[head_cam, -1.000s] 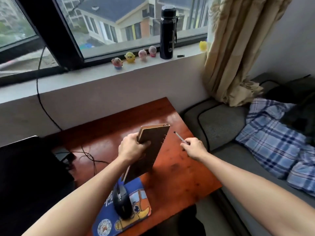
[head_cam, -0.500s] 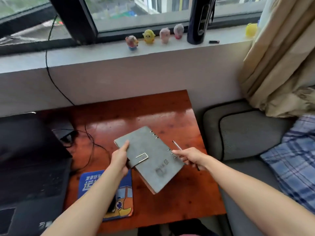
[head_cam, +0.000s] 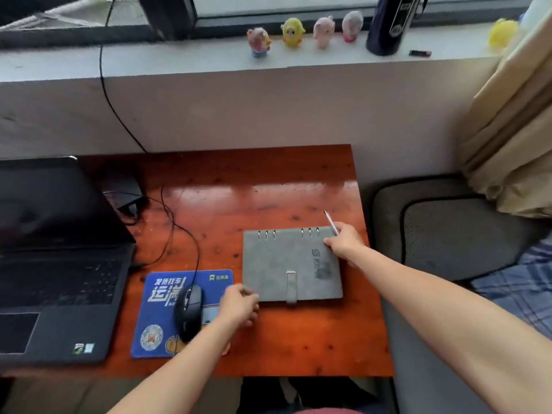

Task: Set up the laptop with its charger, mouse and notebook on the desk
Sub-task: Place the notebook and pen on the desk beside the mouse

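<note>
- Head view: grey notebook (head_cam: 280,261) lies flat and closed on the right part of the wooden desk (head_cam: 268,189). Ring binding along its far edge, strap clasp at the near edge.
- Right hand (head_cam: 345,242) at the notebook's far right corner, fingers touching the cover. It pinches a thin pen (head_cam: 331,219), tip pointing away and left.
- Left hand (head_cam: 239,306) at the notebook's near left corner, fingers curled. Cannot tell whether it grips the corner or only sits beside it.
- Black mouse (head_cam: 188,312) sits on a blue mouse pad (head_cam: 149,318), just left of the left hand. Its cable runs back across the desk.
- Open laptop (head_cam: 59,279) at the left end of the desk, screen dark.
- Dark charger brick (head_cam: 127,191) behind the laptop's right edge, with loose cables beside it.
- Windowsill beyond: a row of small figurines (head_cam: 292,32) and a dark bottle (head_cam: 388,25).
- Curtain (head_cam: 513,130) and a grey cushion (head_cam: 448,234) to the right of the desk.
</note>
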Tool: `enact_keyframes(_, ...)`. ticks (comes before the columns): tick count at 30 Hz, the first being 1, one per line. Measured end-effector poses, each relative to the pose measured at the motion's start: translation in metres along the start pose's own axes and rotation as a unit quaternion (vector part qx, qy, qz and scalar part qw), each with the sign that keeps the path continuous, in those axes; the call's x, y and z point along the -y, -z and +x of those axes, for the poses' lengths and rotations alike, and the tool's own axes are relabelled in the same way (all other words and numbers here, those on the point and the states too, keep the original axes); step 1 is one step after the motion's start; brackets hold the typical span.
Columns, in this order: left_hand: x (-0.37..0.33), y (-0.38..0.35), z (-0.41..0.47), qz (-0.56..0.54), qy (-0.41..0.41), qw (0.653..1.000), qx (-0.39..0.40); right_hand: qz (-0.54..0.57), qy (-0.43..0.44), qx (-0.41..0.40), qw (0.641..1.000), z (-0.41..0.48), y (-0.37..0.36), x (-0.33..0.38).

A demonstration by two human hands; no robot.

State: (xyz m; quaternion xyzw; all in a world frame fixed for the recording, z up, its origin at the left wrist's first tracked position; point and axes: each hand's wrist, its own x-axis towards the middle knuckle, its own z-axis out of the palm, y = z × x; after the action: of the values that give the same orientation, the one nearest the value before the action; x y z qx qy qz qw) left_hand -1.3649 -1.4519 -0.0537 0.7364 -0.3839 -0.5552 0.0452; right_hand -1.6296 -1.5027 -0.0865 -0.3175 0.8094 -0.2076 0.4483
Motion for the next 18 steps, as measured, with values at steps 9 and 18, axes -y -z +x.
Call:
enact_keyframes(9, -0.079, 0.024, 0.069, 0.396, -0.291, 0.869, -0.061, 0.139, -0.135, -0.058, 0.979, -0.062, -0.010, -0.042)
enact_keyframes(18, -0.056, 0.008, 0.054, 0.454, -0.214, 0.864, -0.017, 0.263, -0.239, 0.021, 0.934, -0.084, -0.018, -0.045)
